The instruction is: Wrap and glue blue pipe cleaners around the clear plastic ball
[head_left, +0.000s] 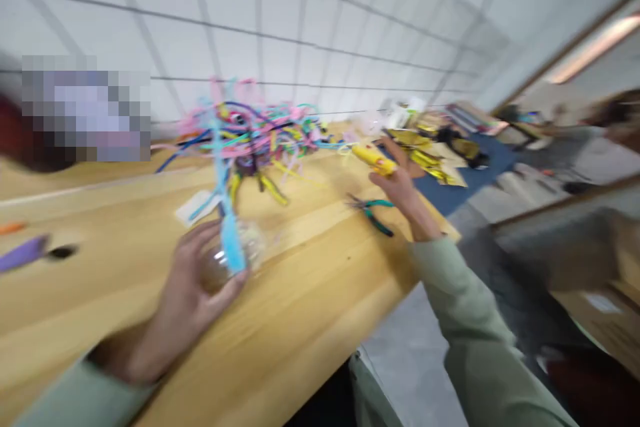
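Observation:
My left hand (pixel 185 290) is closed around a clear plastic ball (pixel 255 247) just above the table. A light blue fuzzy strip (pixel 231 240) stands up across the ball, its wide lower end by my thumb. Farther right, my right hand (pixel 403 190) grips what looks like a yellow glue gun (pixel 373 157), its narrow end pointing left. Below that hand lie pliers (pixel 377 212) with green handles, spread apart on the wood. Motion blur hides where exactly the strip meets the ball.
Behind my hands a tangled heap of coloured pipe cleaners (pixel 270 130) lies against the white tiled wall (pixel 280 20). Gold wrappers (pixel 425 153) lie at the right. A purple object (pixel 23 255) is at the left. The wooden table (pixel 295 307) ends at the right front.

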Available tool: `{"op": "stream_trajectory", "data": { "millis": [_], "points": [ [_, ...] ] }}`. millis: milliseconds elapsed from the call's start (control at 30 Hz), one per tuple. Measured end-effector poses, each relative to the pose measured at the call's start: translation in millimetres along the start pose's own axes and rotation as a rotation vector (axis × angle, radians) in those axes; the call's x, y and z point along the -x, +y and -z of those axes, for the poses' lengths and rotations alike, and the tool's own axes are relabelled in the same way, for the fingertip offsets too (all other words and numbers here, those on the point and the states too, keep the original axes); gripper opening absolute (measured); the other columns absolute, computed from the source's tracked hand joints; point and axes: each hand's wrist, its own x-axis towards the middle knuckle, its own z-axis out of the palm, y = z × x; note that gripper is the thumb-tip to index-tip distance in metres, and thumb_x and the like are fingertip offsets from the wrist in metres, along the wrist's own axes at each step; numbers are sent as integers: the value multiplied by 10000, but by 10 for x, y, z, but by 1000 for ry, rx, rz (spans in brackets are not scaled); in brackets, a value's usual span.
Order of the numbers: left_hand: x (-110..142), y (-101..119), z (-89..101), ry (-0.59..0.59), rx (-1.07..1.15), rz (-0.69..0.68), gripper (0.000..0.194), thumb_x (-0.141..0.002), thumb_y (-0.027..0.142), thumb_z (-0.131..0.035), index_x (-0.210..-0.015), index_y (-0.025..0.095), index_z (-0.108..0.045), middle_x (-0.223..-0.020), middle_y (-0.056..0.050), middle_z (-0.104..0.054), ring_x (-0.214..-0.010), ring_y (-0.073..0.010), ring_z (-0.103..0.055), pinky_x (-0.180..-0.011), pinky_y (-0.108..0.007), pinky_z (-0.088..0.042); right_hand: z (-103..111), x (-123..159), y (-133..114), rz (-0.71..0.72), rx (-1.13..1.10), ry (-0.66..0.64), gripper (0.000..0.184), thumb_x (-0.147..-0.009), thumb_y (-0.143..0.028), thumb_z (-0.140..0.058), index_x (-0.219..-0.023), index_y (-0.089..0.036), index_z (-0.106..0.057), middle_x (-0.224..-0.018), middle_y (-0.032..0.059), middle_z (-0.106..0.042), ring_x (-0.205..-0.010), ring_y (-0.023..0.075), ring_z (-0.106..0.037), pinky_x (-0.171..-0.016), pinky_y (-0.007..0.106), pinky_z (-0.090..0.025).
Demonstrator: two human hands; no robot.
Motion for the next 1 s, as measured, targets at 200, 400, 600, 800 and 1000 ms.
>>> {"op": "stream_trajectory", "data": {
  "millis": [200,400,600,800,1000],
  "points": [
    [-68,34,-57,-20,6,-22,775,-943,324,-797,-1605,288,-394,-1525,-174,-525,-1476,-373,-525,-1227,-644,-503,-15,382,-886,191,-638,-339,282,-890,-530,-815,-960,-260,-778,-871,24,-765,-784,244,-708,-646,344,-594],
    [-72,65,-45,-23,30,-16,755,-957,338,-785,-1600,297,-390,-1526,-167,-527,-1496,-360,-512,-1252,-629,-486,-101,486,-1262,183,-718,-488,299,-877,-526,-842,-1033,-273,-804,-900,23,-783,-721,223,-687,-605,334,-555],
    [-64,34,-66,-6,42,-25,779,-963,321,-771,-1627,296,-363,-1537,-165,-523,-1500,-366,-503,-1259,-626,-475,-144,513,-1225,124,-727,-563,326,-863,-565,-857,-998,-274,-803,-830,12,-756,-696,210,-659,-596,314,-534],
    [-69,12,-96,10,76,-42,802,-949,354,-789,-1633,291,-375,-1535,-169,-524,-1494,-365,-501,-1252,-612,-482,-190,566,-1269,78,-760,-608,325,-871,-555,-859,-979,-254,-799,-846,25,-741,-728,209,-653,-635,311,-538],
    [-70,3,-107,22,70,-58,809,-951,352,-791,-1639,301,-369,-1531,-165,-530,-1490,-367,-507,-1246,-628,-483,-186,545,-1283,82,-764,-717,329,-862,-519,-867,-1019,-239,-793,-911,38,-753,-763,207,-647,-636,306,-504]
  ]
}}
